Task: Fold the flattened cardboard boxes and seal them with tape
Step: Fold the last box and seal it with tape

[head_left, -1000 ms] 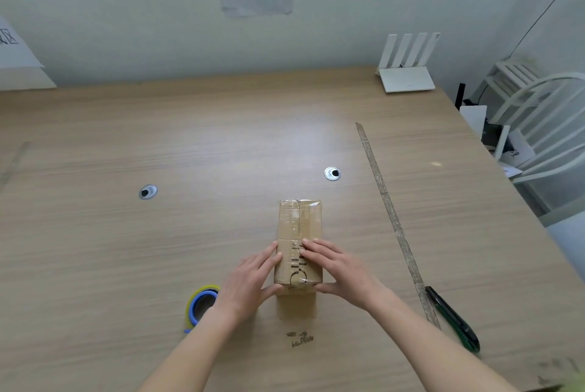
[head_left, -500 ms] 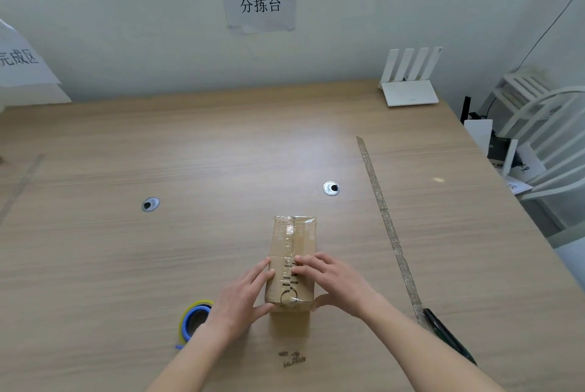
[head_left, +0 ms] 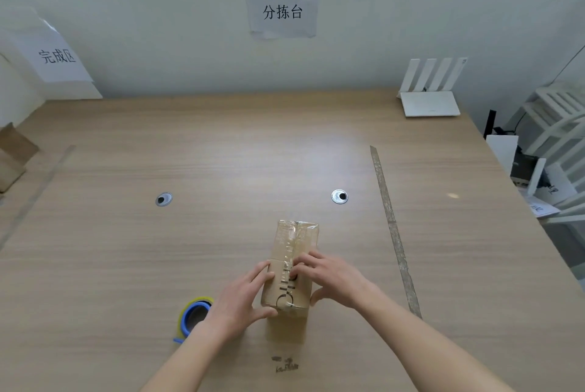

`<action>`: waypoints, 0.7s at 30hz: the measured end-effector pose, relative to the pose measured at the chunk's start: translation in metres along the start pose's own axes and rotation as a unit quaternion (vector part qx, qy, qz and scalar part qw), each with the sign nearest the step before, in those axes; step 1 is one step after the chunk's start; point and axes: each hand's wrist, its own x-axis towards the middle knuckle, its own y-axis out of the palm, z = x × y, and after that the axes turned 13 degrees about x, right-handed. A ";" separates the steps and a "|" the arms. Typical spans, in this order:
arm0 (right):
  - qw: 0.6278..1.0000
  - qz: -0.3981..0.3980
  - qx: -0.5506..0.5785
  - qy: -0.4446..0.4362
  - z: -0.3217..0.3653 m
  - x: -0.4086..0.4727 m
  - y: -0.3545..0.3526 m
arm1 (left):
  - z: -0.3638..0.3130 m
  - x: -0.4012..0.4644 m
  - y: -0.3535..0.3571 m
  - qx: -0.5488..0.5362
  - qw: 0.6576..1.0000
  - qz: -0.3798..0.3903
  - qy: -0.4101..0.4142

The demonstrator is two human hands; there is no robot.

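Observation:
A small brown cardboard box [head_left: 292, 252], folded up and with clear tape along its top seam, stands on the wooden table [head_left: 221, 154] near the front middle. My left hand [head_left: 240, 300] clasps its near left side, thumb wrapped around the front corner. My right hand [head_left: 332, 277] grips the near right side, with the fingers lying flat on the taped top. A tape roll [head_left: 193, 315] with a blue core and yellow rim lies flat just left of my left wrist, partly hidden by it.
A long strip of tape [head_left: 394, 230] runs down the table's right part. Two round metal grommets [head_left: 339, 196] [head_left: 163, 199] sit mid-table. A white router [head_left: 430, 97] stands at the back right. Cardboard pieces [head_left: 12, 154] lie at the left edge, white chairs [head_left: 557, 125] at the right.
My view has tilted up, so the box and hands sit lower in the frame and the green cutter at the right is out of sight. Both hands keep hold of the box.

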 end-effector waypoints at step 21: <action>0.770 -0.254 0.521 0.269 0.060 0.042 -0.093 | -0.064 0.042 -0.140 -0.546 0.781 -0.094 -0.290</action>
